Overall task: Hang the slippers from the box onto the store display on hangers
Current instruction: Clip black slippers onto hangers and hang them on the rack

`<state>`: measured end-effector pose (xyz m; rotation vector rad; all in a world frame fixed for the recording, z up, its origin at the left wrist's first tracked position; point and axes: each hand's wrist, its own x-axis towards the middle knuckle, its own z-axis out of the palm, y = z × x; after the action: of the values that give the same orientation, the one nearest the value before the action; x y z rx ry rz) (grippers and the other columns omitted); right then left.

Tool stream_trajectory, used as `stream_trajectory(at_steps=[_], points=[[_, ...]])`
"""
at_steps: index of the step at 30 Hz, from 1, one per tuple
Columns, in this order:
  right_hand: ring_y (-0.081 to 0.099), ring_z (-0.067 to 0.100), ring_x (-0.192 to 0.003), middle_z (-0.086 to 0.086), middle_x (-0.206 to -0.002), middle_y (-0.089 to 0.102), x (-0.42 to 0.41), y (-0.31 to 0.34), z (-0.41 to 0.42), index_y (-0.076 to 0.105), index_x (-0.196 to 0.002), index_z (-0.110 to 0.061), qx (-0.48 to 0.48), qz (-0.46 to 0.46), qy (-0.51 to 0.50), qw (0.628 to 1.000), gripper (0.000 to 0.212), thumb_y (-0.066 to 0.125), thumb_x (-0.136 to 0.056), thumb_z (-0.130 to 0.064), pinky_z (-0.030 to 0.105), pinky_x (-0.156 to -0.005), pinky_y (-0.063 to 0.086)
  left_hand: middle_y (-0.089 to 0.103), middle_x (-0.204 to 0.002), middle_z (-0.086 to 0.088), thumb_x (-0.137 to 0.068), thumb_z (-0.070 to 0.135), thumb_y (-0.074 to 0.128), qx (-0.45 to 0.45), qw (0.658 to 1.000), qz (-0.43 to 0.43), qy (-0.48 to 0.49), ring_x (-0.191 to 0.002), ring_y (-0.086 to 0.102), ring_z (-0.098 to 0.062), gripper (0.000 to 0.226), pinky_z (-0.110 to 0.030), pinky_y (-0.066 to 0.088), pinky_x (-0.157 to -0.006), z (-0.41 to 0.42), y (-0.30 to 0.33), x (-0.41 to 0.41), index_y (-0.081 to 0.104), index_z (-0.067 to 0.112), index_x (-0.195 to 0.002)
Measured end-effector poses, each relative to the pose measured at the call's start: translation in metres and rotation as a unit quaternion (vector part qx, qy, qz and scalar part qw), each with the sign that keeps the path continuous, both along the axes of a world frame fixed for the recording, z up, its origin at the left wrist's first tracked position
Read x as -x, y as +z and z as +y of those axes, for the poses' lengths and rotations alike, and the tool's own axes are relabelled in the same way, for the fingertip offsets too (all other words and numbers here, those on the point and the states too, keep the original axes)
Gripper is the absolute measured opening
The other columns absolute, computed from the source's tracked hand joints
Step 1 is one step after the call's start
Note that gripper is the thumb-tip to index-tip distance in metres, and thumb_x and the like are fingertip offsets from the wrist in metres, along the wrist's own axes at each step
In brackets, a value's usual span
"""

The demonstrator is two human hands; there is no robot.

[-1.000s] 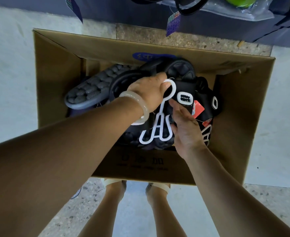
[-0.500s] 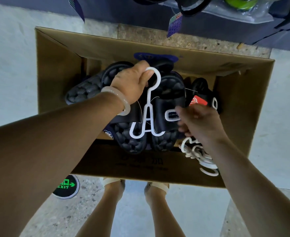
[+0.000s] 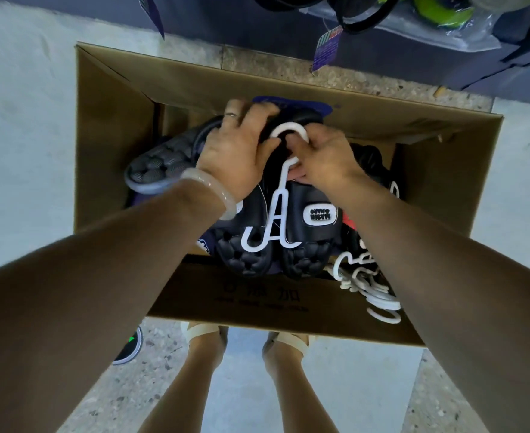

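Observation:
An open cardboard box (image 3: 107, 145) stands on the floor in front of me. A pair of black slippers (image 3: 307, 242) hangs on a white plastic hanger (image 3: 273, 226) above the box. My left hand (image 3: 238, 151) grips the slippers' heel ends beside the hanger's hook. My right hand (image 3: 326, 157) pinches the hanger's hook and neck. A grey-soled slipper (image 3: 154, 167) lies sole-up at the box's left. Several loose white hangers (image 3: 366, 282) sit in the box's near right corner.
The dark display base (image 3: 257, 23) runs along the top, with hung footwear and purple tags (image 3: 327, 48) above the box. A bagged yellow-green pair (image 3: 438, 10) lies at top right. My feet (image 3: 241, 339) stand just behind the box. A round green-lit floor marker (image 3: 130, 348) is at lower left.
My right hand has come up from the slippers' strap to the hanger's hook. My left hand has shifted from the hook onto the slippers' heel ends. The pair sits a little higher.

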<state>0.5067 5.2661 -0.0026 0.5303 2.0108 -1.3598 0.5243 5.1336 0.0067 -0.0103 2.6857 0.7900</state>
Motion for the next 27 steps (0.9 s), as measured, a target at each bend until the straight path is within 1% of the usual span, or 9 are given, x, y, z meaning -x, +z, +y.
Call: stream_trajectory(at_steps=[3, 7, 9, 13, 16, 19, 22, 25, 27], points=[[0.063, 0.007, -0.045, 0.013, -0.088, 0.062, 0.003, -0.001, 0.005, 0.056, -0.084, -0.016, -0.006, -0.026, -0.024, 0.999, 0.016, 0.048, -0.095, -0.024, 0.016, -0.043, 0.050, 0.041, -0.133, -0.013, -0.084, 0.025, 0.061, 0.072, 0.995, 0.035, 0.063, -0.112, 0.050, -0.033, 0.044, -0.040, 0.038, -0.094, -0.004, 0.001, -0.019, 0.051, 0.010, -0.124], [0.063, 0.014, -0.054, 0.006, -0.079, 0.065, 0.005, 0.004, -0.002, 0.058, -0.091, -0.016, -0.021, 0.005, 0.006, 1.000, 0.016, 0.050, -0.094, -0.029, 0.027, -0.058, 0.057, 0.043, -0.133, -0.018, -0.077, 0.010, 0.067, -0.008, 0.999, -0.025, -0.020, -0.106, 0.054, -0.038, 0.034, -0.040, 0.046, -0.095, -0.001, -0.005, -0.043, 0.062, 0.000, -0.109], [0.063, 0.014, -0.055, 0.002, -0.072, 0.064, 0.007, 0.011, -0.004, 0.060, -0.089, -0.017, -0.033, 0.033, 0.021, 0.999, 0.015, 0.051, -0.094, -0.029, 0.026, -0.058, 0.057, 0.043, -0.134, -0.014, -0.080, 0.010, 0.065, -0.032, 0.997, -0.049, -0.050, -0.115, 0.050, -0.032, 0.038, -0.038, 0.043, -0.099, 0.000, -0.002, -0.045, 0.058, 0.003, -0.117], [0.065, 0.014, -0.064, 0.000, -0.071, 0.062, 0.010, 0.027, 0.001, 0.061, -0.089, -0.010, -0.027, 0.076, 0.007, 0.997, 0.020, 0.051, -0.093, -0.026, 0.019, -0.058, 0.057, 0.037, -0.135, -0.009, -0.074, 0.015, 0.073, -0.067, 0.997, -0.047, -0.010, -0.118, 0.048, -0.029, 0.060, -0.040, 0.042, -0.098, -0.006, 0.015, -0.033, 0.045, 0.010, -0.126], [0.064, 0.006, -0.057, -0.001, -0.075, 0.059, 0.014, 0.047, 0.002, 0.058, -0.092, -0.007, -0.019, 0.097, -0.016, 0.995, 0.021, 0.048, -0.095, -0.025, 0.010, -0.049, 0.049, 0.047, -0.124, -0.018, -0.066, 0.030, 0.079, 0.001, 0.998, 0.019, 0.057, -0.108, 0.053, -0.036, 0.064, -0.042, 0.041, -0.094, -0.010, 0.025, -0.026, 0.051, 0.003, -0.118], [0.060, 0.001, -0.047, -0.001, -0.075, 0.055, 0.016, 0.066, -0.001, 0.054, -0.088, -0.012, -0.010, 0.106, -0.029, 0.994, 0.019, 0.045, -0.096, -0.027, 0.012, -0.047, 0.049, 0.064, -0.102, -0.017, -0.075, 0.047, 0.058, 0.110, 0.991, 0.070, -0.008, -0.089, 0.063, -0.036, 0.048, -0.041, 0.048, -0.084, -0.012, 0.033, -0.029, 0.065, 0.007, -0.102], [0.056, 0.003, -0.047, 0.001, -0.073, 0.053, 0.016, 0.089, 0.000, 0.053, -0.084, -0.015, -0.029, 0.121, -0.040, 0.991, 0.020, 0.044, -0.096, -0.029, 0.017, -0.050, 0.053, 0.068, -0.091, -0.013, -0.082, 0.035, 0.046, 0.104, 0.972, 0.174, -0.116, -0.068, 0.065, -0.032, 0.039, -0.037, 0.051, -0.069, -0.016, 0.040, -0.037, 0.069, 0.012, -0.103], [0.057, 0.006, -0.050, 0.001, -0.075, 0.053, 0.019, 0.122, 0.000, 0.052, -0.086, -0.019, -0.010, 0.112, -0.068, 0.991, 0.017, 0.043, -0.097, -0.029, 0.018, -0.049, 0.055, 0.069, -0.083, -0.008, -0.084, 0.031, 0.040, 0.128, 0.958, 0.182, -0.181, -0.061, 0.064, -0.027, 0.042, -0.030, 0.048, -0.068, -0.019, 0.064, -0.034, 0.066, 0.014, -0.113], [0.058, 0.011, -0.055, 0.002, -0.078, 0.053, 0.020, 0.144, -0.002, 0.055, -0.094, -0.014, 0.001, 0.117, -0.065, 0.991, 0.020, 0.043, -0.097, -0.030, 0.020, -0.051, 0.056, 0.068, -0.067, -0.001, -0.083, 0.035, 0.040, 0.115, 0.964, 0.173, -0.167, -0.056, 0.062, -0.024, 0.041, -0.028, 0.041, -0.069, -0.022, 0.085, -0.026, 0.062, 0.017, -0.113]])
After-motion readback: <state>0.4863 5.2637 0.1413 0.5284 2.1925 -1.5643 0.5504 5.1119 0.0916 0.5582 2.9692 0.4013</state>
